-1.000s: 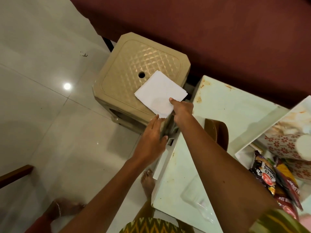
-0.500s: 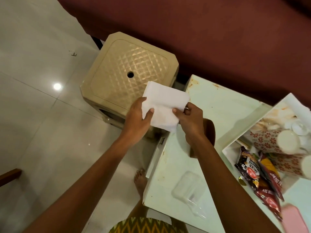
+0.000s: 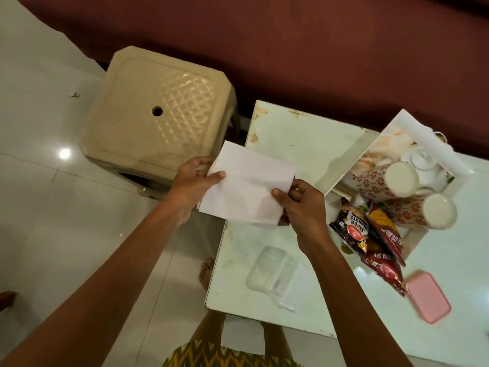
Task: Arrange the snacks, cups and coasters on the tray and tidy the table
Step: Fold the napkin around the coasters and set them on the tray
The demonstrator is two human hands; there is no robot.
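While the tray (image 3: 352,165) is sitting loaded on the table (image 3: 304,133), the left hand (image 3: 191,182) and right hand (image 3: 304,207) are pinching a white napkin (image 3: 246,190), fingers closed on opposite edges.

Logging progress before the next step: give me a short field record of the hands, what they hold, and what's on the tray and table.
left hand: grip on the napkin's left edge
right hand: grip on the napkin's right edge
napkin: white, folded, held over the table's left edge
tray: two floral cups, white teapot, snack packets
table: clear plastic container, pink case
stool: beige, bare, left of the table
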